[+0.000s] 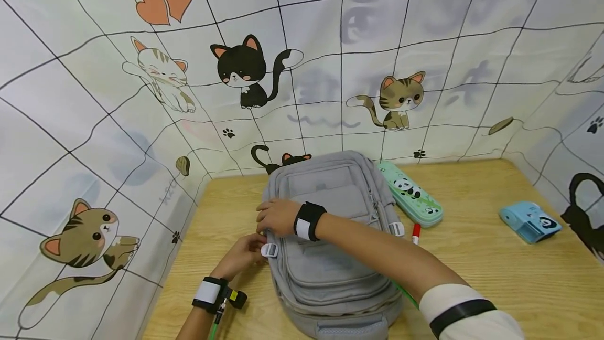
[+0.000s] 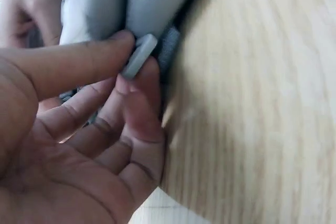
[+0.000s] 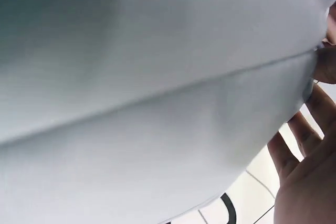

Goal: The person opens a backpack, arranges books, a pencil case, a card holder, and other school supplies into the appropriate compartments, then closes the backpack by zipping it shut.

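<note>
A grey backpack point(image 1: 325, 261) lies on the wooden table with its front pocket facing up. At its left side my left hand point(image 1: 245, 252) is beside a white plastic strap buckle point(image 1: 269, 250). The left wrist view shows that hand's thumb and fingertips pinching the buckle's pale edge point(image 2: 140, 56). My right hand point(image 1: 279, 218) reaches across the bag just above the left one and grips its left edge. In the right wrist view, thumb and fingers point(image 3: 310, 135) meet at the rim of the grey fabric; part of that hand is out of frame.
A green panda pencil case point(image 1: 412, 193) lies right of the backpack, with a red-capped marker point(image 1: 416, 232) near it. Farther right is a small blue panda-print item point(image 1: 530, 222). A cat-print curtain point(image 1: 321, 83) hangs behind the wooden table point(image 1: 472, 277).
</note>
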Available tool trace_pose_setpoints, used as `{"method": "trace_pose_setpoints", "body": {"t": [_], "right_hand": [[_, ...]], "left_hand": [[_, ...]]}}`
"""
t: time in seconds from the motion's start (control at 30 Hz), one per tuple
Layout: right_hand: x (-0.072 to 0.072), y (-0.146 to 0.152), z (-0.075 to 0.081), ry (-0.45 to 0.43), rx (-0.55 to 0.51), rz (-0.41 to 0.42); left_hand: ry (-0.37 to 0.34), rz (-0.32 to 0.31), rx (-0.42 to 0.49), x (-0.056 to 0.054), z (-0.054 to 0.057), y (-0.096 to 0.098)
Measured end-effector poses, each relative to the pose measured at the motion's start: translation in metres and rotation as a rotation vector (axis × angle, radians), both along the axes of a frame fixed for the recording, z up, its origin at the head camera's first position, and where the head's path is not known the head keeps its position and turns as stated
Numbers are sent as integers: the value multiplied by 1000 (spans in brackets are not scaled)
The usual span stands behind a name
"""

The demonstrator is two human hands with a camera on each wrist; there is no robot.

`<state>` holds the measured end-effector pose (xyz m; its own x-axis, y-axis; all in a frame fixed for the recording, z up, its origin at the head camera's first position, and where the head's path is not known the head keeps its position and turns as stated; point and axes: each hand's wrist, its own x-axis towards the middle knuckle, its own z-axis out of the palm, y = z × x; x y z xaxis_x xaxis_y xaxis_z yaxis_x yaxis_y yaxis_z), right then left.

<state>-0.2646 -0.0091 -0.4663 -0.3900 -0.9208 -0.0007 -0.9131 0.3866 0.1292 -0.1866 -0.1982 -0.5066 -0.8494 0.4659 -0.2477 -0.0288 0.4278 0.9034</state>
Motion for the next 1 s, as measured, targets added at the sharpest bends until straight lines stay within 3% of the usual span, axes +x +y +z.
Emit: {"method": "trace_pose_setpoints", "body": {"t": [0.17, 0.63, 0.83, 1.0], "right_hand": [[1, 4, 5, -6, -41, -9], [2, 6, 8, -15, -102, 6], [1, 4, 7, -5, -116, 21], [1, 2, 5, -15, -115, -7]], "left_hand": [[33, 25, -19, 0, 0, 3], [-78, 87, 36, 16, -2, 1], [-116, 66, 44, 26, 1, -1], [-155, 7, 61, 36, 5, -4]]}}
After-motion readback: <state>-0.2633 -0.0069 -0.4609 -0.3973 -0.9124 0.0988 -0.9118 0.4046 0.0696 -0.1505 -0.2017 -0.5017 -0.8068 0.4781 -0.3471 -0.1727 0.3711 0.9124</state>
